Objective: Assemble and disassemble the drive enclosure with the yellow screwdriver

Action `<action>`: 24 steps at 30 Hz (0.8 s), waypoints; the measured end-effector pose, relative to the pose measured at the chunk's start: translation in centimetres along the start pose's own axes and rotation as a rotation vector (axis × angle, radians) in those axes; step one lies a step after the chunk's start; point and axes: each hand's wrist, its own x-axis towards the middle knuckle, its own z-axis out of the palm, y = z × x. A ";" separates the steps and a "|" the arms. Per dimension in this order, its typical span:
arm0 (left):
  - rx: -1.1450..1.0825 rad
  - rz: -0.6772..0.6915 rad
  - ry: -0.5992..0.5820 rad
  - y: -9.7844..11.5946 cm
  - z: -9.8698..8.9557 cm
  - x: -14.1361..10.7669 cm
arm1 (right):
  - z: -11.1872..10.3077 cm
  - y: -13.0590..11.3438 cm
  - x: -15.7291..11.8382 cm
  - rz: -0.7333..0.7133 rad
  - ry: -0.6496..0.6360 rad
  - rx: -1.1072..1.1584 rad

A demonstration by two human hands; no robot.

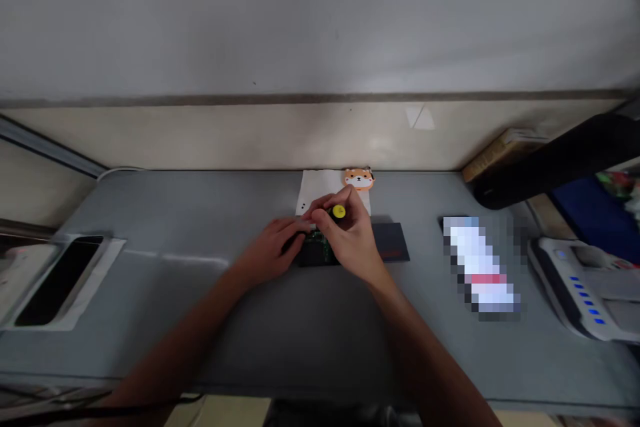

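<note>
Your right hand (353,230) is curled shut, its fingers pinching a yellow-topped tool (339,212) above the green board (325,251). Your left hand (275,247) is bent nearly shut at the left edge of the green board, perhaps to stop it sliding; you can't tell if it grips anything.

Biggest is the grey worktop (300,340), which gives the green board a flat, firm place. White paper (320,185) lies behind the green board, and a dark flat piece (393,242) sits to its right, partly behind your right hand. Next comes the dog-face thing (359,179), behind the green board and a bit right. The green board itself is between your hands, with black around it. Smallest is the yellow-topped tool. Its top faces up, likely so you can twist or press; its tip is hidden.
</note>
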 end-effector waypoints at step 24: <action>0.050 0.079 -0.004 -0.3 0.2 0.3 | 0.5 -0.4 -0.2 -0.074 0.006 -0.144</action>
